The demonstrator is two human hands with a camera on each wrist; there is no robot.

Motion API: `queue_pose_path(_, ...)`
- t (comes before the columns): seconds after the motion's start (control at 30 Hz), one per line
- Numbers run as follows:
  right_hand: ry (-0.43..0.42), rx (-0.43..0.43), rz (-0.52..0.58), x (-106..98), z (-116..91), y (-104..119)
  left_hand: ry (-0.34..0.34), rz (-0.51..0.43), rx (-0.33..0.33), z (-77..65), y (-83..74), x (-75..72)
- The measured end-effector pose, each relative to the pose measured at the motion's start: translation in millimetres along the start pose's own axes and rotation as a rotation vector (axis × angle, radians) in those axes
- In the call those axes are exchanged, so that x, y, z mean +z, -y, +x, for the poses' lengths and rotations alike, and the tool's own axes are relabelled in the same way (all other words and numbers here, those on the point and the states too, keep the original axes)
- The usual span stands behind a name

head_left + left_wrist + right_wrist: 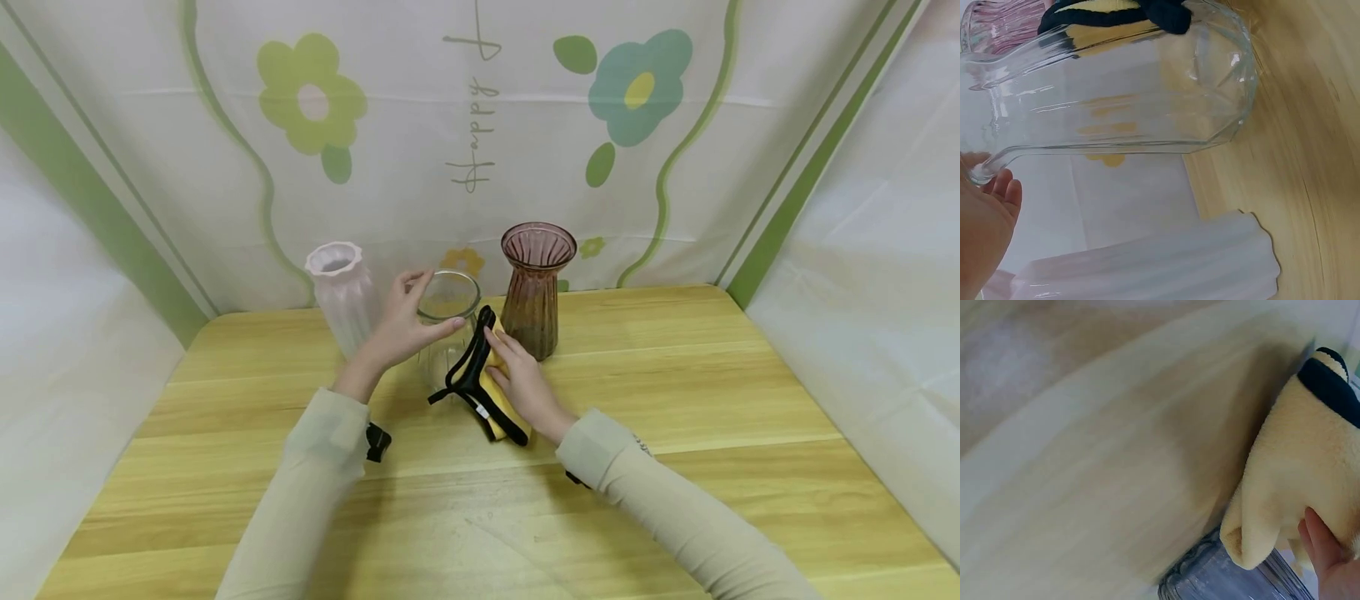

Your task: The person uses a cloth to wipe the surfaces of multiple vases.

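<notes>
A clear glass vase (431, 358) stands upright on the table between two other vases. My left hand (405, 325) holds its rim from the left, thumb on the near side and fingers on the far side. In the left wrist view the fingertips curl round the flared neck of the clear vase (1129, 103). My right hand (531, 390) grips a folded yellow cloth with black edging (504, 406) at the clear vase's right side. The fuzzy yellow cloth (1297, 456) fills the right part of the right wrist view, with fingers pressing into it.
A pale pink fluted vase (341, 292) stands left of the clear one, close behind my left hand. To the right is a purple-brown ribbed glass vase (534, 300), near the cloth. The wooden table (675, 500) meets a printed curtain (420, 150) at the back.
</notes>
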State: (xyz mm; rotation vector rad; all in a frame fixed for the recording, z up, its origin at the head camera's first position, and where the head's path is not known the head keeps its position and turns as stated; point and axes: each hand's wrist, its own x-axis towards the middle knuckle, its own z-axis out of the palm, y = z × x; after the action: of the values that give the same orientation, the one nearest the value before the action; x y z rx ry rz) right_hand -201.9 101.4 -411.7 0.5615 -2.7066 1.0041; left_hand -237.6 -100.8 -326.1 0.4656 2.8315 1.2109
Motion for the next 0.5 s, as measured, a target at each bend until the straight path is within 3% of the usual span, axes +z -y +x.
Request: queue_pose_path(0.5, -0.088, -0.071, 0.029, -16, 10, 17, 0.006, 0.041, 0.062, -2.7, 1.9, -7.9)
